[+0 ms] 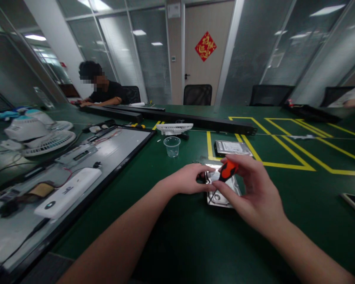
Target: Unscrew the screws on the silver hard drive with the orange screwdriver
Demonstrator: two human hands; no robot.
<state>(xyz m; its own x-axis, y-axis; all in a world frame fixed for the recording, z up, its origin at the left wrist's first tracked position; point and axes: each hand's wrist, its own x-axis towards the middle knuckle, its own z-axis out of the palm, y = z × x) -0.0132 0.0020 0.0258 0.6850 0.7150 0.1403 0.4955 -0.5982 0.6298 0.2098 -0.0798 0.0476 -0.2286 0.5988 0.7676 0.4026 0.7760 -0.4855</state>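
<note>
A silver hard drive [221,195] lies flat on the green table mat [195,236] in front of me. My right hand [251,193] is closed around an orange-and-black screwdriver [227,170], whose thin shaft slants down-left onto the drive. My left hand [189,178] rests on the drive's left edge, fingers curled against it and pinching near the screwdriver tip. A second hard drive [232,148] lies a little farther back, by the yellow tape lines.
A clear plastic cup [172,146] and a white fan grille [174,128] stand behind the drives. On the left, a framed panel [112,152] holds a white device [68,193], with fan parts [38,136] beyond it. Another person [102,90] sits at the far left.
</note>
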